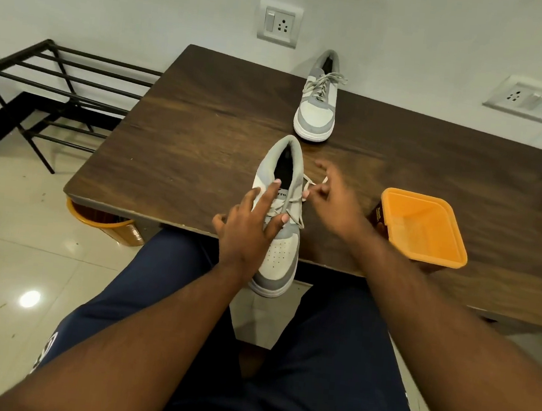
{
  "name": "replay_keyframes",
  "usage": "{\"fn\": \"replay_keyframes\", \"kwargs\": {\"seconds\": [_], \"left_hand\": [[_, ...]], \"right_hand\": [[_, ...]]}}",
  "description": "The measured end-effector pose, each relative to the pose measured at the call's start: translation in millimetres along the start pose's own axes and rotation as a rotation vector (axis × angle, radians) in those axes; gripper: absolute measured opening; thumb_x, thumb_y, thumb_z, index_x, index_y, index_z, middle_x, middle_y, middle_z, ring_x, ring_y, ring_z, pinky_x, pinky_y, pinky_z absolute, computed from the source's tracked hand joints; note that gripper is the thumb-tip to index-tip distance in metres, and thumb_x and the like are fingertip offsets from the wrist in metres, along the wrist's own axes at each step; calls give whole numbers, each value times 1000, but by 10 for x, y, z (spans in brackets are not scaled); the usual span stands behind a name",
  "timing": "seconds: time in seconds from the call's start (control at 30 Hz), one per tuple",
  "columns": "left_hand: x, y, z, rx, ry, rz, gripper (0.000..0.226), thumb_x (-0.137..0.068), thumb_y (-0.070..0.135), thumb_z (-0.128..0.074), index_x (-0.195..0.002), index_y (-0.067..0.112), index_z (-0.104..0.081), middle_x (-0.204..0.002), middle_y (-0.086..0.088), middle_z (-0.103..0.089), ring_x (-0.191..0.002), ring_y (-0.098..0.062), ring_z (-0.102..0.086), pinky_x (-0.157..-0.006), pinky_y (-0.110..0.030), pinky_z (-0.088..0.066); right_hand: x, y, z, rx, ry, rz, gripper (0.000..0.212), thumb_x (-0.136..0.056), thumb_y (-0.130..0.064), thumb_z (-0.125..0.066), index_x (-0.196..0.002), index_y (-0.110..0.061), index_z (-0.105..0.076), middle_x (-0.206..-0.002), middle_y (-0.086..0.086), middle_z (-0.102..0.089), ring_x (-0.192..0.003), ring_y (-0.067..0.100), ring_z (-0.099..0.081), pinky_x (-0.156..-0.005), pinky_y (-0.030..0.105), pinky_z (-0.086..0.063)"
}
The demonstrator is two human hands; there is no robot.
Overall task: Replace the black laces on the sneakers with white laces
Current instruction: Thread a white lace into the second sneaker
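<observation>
Pinching the loose end of a pale lace [310, 185] at frame centre, the right hand [337, 199] works beside the near sneaker [277, 246], which overhangs the table [204, 124] edge, steadied under the left hand [249, 226] lying flat and open-fingered, second sneaker [316, 109] above, orange tub [422, 228] right.

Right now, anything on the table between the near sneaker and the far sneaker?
Nothing. In the head view, only bare wood of the table separates the near sneaker from the far sneaker. The orange container sits off to the right.
</observation>
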State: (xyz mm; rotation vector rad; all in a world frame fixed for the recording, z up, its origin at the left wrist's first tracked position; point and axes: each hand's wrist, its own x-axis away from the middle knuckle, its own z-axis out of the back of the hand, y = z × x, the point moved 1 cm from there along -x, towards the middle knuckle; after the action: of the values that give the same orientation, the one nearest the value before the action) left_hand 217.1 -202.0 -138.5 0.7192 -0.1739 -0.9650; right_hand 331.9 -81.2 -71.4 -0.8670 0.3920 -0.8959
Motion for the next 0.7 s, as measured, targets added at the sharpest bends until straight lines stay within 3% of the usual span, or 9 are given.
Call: {"fn": "replay_keyframes", "kwargs": {"seconds": [0.07,0.17,0.3,0.4,0.47,0.5,0.63,0.7], "left_hand": [[68,-26,-7,167,-1,51,71,-91,66,-40,-152,40,-14,-147,8,-45,-126,-14,-48,-101,-43,-22],[186,-119,-41,175,30,45,71,-92,67,-39,-150,26,-30,-138,5,-54,-125,-15,-49,-98,-38,-22],[219,-176,-27,203,16,90,57,-94,54,-50,-142,23,-42,-134,2,-56,-127,-17,-47,-100,-41,-26],[284,-176,-2,247,64,45,45,-93,48,-54,-127,20,-55,-123,3,-60,-115,-21,-53,-94,-43,-38],[352,-174,7,275,91,-1,37,-90,48,-47,-107,20,-63,-111,3,-60,-103,-21,-53,-86,-40,-41],[369,-176,7,281,89,-11,37,-89,47,-43,-101,20,-65,-107,3,-59,-99,-20,-52,-84,-39,-42],[376,-214,-1,261,43,-22,24,-87,42,-53,-95,24,-67,-103,9,-56,-97,-19,-49,-82,-36,-39],[361,-229,0,245,37,-27,19,-85,38,-58,-95,24,-67,-103,10,-57,-98,-20,-50,-82,-35,-38]], "right_hand": [[187,179,-200,-155,-88,-60,73,-93,-16,-62,-150,-34,-21,-114,-13,-58,-104,2,-59,-88,22,-50],[433,299,-389,-176,-65,-88,76,-95,-25,-60,-151,-39,-11,-114,-13,-58,-106,4,-59,-90,29,-50],[647,215,-426,43,131,-110,55,-93,-22,-62,-141,-29,-36,-77,-11,-57,-73,1,-58,-63,18,-44],[739,110,-425,-31,-63,-162,20,-91,-10,-61,-106,-23,-56,-72,-4,-60,-62,5,-56,-55,17,-42],[805,10,-483,-229,-269,-195,17,-91,0,-56,-89,-16,-59,-68,-1,-59,-56,5,-54,-51,17,-42],[810,-21,-498,-270,-266,-184,20,-91,2,-53,-86,-16,-60,-69,-2,-59,-54,3,-52,-50,16,-42],[734,101,-453,-224,209,-195,13,-90,-11,-62,-98,-21,-61,-85,-3,-58,-68,1,-53,-61,22,-47],[719,184,-455,-164,196,-291,20,-90,-25,-66,-108,-22,-59,-94,-5,-58,-81,8,-58,-69,26,-50]]}}
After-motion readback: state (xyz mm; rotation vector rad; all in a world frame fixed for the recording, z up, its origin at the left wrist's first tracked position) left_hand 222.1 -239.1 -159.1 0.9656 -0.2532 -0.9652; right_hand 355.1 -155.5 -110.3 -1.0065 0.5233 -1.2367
